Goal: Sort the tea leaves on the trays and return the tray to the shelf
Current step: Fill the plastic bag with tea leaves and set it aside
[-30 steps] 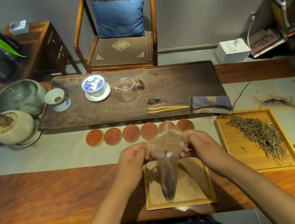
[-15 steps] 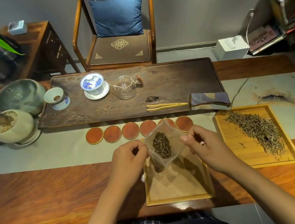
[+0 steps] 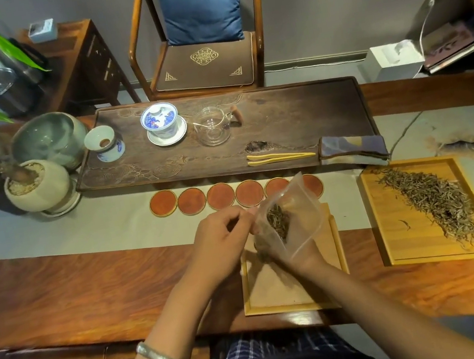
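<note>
Clear zip bag (image 3: 294, 220) of tea leaves (image 3: 278, 221) is pinched by left hand (image 3: 224, 241), cradled by right hand (image 3: 301, 254); bamboo tray (image 3: 443, 259) remains heaped, unshelved.

Bare tabletop (image 3: 96, 284) left of trays (image 3: 296, 294)

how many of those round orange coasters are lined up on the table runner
6, in one row on the pale runner in front of the dark tea tray. The leftmost coaster and the next three show fully; the clear bag partly covers the last two, so another could be hidden.
</note>
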The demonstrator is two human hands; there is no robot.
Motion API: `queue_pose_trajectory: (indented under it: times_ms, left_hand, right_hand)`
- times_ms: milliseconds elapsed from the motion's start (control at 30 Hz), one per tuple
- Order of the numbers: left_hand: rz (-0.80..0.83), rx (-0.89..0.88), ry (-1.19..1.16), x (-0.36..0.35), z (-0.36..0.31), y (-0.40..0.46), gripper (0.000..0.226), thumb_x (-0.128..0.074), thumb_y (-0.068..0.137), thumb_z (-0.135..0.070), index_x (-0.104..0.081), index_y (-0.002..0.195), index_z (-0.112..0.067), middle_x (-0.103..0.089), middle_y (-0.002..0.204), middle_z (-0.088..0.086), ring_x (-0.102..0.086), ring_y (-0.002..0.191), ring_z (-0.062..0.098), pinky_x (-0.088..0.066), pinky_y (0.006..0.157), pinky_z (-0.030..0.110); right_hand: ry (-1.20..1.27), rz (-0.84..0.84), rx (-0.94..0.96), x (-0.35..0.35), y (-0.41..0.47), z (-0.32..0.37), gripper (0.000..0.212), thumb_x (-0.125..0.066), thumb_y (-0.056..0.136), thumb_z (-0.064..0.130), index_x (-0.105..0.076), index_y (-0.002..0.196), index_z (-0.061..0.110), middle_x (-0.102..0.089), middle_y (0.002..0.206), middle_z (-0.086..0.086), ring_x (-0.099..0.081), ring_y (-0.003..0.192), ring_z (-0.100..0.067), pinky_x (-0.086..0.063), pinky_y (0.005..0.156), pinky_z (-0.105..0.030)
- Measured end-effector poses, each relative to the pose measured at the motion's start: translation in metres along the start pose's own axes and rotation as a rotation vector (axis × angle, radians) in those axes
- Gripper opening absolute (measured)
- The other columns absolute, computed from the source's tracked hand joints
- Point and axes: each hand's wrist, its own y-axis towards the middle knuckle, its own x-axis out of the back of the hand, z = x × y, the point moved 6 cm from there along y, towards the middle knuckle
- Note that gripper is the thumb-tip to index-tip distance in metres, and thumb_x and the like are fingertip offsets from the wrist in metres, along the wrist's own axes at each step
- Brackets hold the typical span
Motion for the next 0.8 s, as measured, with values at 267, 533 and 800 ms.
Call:
queue_pose_trajectory:
  times_ms: [267, 533, 800]
  left_hand:
    - [-0.013, 0.154, 0.020, 0.018, 0.057, -0.012, 0.029, -0.049, 0.093, -0.017, -0.063, 0.069, -0.027, -0.067, 0.075, -0.009, -0.062, 0.074, 0.008, -0.050, 0.073, 0.034]
    - [0.477, 0.285, -0.183, -0.025, 0.085, -0.021, 0.071, -0.078, 0.075, -0.024, -0.038, 0.132, -0.038, -0.049, 0.128, -0.014, -0.047, 0.121, 0.002, -0.041, 0.099, 0.019]
    - [0.882, 0.294, -0.098, -0.088, 0.109, -0.072, 0.081, -0.086, 0.056, -0.052, -0.043, 0.124, -0.054, -0.056, 0.125, -0.027, -0.051, 0.115, -0.010, -0.041, 0.099, 0.014]
  right_hand:
    - [-0.015, 0.053, 0.076, 0.010, 0.006, 0.016, 0.026, -0.070, 0.084, 0.027, -0.056, 0.106, 0.028, -0.064, 0.099, 0.007, -0.062, 0.096, -0.005, -0.050, 0.083, -0.020]
    - [-0.083, 0.377, -0.236, 0.035, -0.040, -0.006, 0.031, -0.066, 0.070, 0.038, -0.066, 0.100, 0.032, -0.070, 0.102, 0.009, -0.063, 0.099, -0.011, -0.050, 0.091, -0.030]
    - [-0.007, 0.608, -0.346, 0.015, -0.092, -0.029, 0.044, -0.056, 0.073, 0.013, -0.060, 0.102, 0.047, -0.067, 0.086, 0.025, -0.060, 0.079, 0.002, -0.046, 0.067, -0.017]
